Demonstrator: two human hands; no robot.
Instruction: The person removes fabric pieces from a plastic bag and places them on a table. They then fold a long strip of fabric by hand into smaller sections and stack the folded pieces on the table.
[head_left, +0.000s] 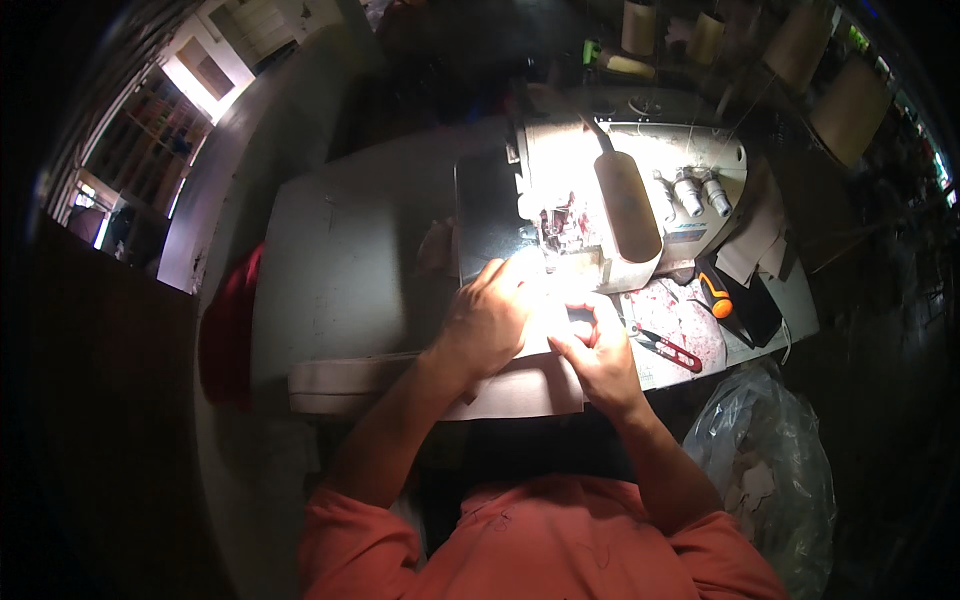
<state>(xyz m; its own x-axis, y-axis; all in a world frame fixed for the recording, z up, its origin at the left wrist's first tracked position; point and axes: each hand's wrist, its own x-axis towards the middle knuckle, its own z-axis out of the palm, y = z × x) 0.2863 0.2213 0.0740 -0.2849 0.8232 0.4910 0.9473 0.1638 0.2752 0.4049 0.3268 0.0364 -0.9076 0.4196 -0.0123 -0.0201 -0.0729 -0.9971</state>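
Note:
In front of an overlock-type sewing machine (680,155), both my hands work at a pale pink fabric piece (525,392) on the table. My left hand (488,320) is bent over the fabric close to the needle area, fingers closed on it; strong glare washes out its fingertips. My right hand (603,355) pinches the fabric between thumb and fingers, a little nearer to me. Long folded layers of the fabric stretch left along the table's front edge. What lies right under the needle is lost in the bright light.
Red-handled thread snips (670,352) and an orange-and-black handled tool (716,295) lie right of my hands. A clear plastic bag (765,470) with scraps hangs at the right. Thread cones (850,108) stand at the back right. Red cloth (232,330) hangs beyond the table's left edge.

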